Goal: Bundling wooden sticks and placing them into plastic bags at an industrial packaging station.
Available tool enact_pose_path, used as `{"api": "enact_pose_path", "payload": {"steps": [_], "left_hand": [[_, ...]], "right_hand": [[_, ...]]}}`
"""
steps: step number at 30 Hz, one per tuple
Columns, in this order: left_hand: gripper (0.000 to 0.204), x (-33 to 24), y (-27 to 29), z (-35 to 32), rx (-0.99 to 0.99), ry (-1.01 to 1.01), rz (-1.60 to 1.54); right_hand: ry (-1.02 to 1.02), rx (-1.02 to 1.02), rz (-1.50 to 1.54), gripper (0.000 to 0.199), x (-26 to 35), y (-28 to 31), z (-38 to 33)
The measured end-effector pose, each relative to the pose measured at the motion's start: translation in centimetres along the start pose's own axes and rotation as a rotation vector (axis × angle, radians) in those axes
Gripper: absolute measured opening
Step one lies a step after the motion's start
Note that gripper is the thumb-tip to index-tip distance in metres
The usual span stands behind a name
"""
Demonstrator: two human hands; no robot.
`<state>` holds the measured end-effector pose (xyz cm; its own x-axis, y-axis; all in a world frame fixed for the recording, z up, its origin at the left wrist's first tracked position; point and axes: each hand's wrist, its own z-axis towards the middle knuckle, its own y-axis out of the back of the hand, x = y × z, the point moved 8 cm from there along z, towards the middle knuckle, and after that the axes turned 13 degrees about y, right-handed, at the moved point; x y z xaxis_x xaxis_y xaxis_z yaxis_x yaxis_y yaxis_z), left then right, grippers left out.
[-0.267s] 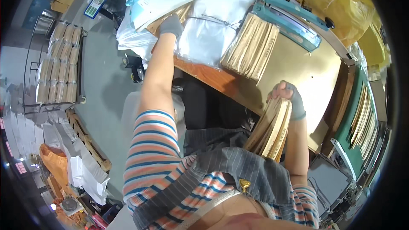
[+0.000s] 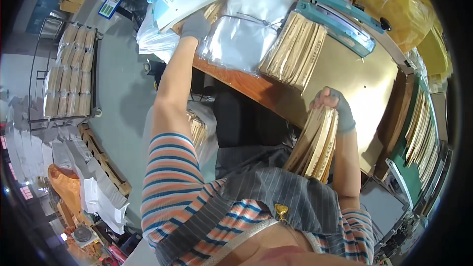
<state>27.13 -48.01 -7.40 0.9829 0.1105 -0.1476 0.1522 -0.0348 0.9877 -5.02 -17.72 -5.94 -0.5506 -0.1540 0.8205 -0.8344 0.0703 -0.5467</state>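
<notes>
The right hands' gloved grip (image 2: 331, 104) is closed around the top of a thick bundle of flat tan packets (image 2: 315, 143), which stands on edge against the near rim of the brass-coloured worktop (image 2: 354, 74) and leans down toward the person's striped apron. The fingers wrap over the bundle's upper end, thumb side toward the body.

The left hand (image 2: 196, 24), in a grey glove, reaches far out ahead with the arm stretched. It rests on the edge of a stack of clear plastic bags (image 2: 246, 34); whether its fingers pinch a bag or only press on the stack cannot be told.

Between the two hands, just beyond the right one, a second fanned row of tan packets (image 2: 294, 51) lies flat on the worktop. Past that row sits a long teal sealing machine (image 2: 340, 17). To the right of the right hand, a green tray holds more tan packets (image 2: 419, 133) on edge. Left of the left arm, down on the floor, a wire rack (image 2: 69, 69) carries rows of packed bundles.
</notes>
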Motion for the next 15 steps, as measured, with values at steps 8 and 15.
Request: {"api": "enact_pose_path", "payload": {"steps": [8, 15], "left_hand": [[0.043, -0.9, -1.7, 1.0, -0.01, 0.065, 0.086], [0.032, -0.4, 1.1, -2.1, -0.04, -0.026, 0.209]], "right_hand": [[0.079, -0.024, -0.058, 0.021, 1.9, 1.0, -1.9], [0.071, -0.053, -0.037, 0.022, 2.2, 0.5, -2.9]]}}
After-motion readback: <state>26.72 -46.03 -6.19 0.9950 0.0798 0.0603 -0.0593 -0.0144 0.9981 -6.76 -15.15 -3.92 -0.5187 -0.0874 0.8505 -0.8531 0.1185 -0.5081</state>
